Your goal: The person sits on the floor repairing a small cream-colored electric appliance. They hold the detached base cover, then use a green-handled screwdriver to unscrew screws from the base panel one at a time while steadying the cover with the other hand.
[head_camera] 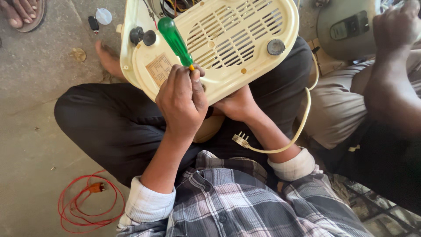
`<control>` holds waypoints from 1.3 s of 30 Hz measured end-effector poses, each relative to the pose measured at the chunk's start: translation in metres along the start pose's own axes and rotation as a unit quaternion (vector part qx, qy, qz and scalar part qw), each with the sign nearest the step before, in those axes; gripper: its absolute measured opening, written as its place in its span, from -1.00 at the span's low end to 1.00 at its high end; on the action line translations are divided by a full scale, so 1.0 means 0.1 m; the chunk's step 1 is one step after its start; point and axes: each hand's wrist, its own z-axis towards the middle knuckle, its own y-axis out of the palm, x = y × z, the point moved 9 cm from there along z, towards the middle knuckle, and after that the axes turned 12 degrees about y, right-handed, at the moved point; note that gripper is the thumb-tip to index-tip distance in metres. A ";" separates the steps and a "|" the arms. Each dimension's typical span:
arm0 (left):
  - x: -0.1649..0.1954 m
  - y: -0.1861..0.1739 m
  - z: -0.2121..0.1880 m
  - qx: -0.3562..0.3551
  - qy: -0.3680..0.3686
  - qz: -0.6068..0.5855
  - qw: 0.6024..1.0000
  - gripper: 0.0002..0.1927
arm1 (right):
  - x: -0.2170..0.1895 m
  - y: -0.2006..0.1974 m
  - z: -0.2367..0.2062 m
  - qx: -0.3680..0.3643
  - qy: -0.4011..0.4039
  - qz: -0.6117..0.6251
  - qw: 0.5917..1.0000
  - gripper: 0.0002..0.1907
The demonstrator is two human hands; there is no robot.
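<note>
The floor (30, 131) is bare grey concrete, dusty and lit by flat daylight. A coil of red wire (87, 204) lies on it; well beyond the coil sit a small brass disc (79, 54) and a round pale cap (104, 16) beside a little black part (93, 23).

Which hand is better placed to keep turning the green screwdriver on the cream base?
Probably the left hand: it grips the green screwdriver. The right hand supports the cream appliance base.

Glossy translucent green plastic screwdriver handle (174, 40); smooth, matt cream plastic appliance base (228, 48); rough grey concrete floor (30, 127); woven plaid cloth shirt (245, 206); glossy red insulated wire (83, 206).
</note>
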 end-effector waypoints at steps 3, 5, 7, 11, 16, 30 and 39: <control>-0.01 0.00 0.02 -0.015 -0.001 -0.006 1.000 -0.85 | -0.03 0.01 -0.02 -0.011 -0.018 -0.029 0.999 -0.43; -0.02 0.00 0.04 -0.017 0.000 -0.009 1.000 -0.85 | 0.01 0.02 -0.03 -0.028 -0.002 -0.011 1.000 -0.41; -0.03 0.00 0.03 -0.017 -0.001 -0.010 1.000 -0.85 | 0.04 0.02 -0.04 -0.026 0.003 -0.008 1.000 -0.40; -0.01 -0.02 0.03 -0.012 0.006 -0.020 1.000 -0.85 | 0.10 0.04 -0.05 0.020 0.008 -0.058 0.998 -0.41; -0.03 0.02 0.04 -0.018 -0.001 -0.043 0.999 -0.85 | 0.10 0.06 -0.08 0.005 -0.004 -0.077 0.997 -0.46; -0.06 -0.01 0.09 -0.030 -0.025 -0.068 0.997 -0.84 | 0.32 -0.09 -0.10 -0.081 0.004 -0.067 0.994 -0.56; -0.05 0.00 0.10 -0.032 -0.017 -0.060 0.998 -0.83 | 0.30 0.02 -0.07 0.009 0.041 -0.036 0.998 -0.44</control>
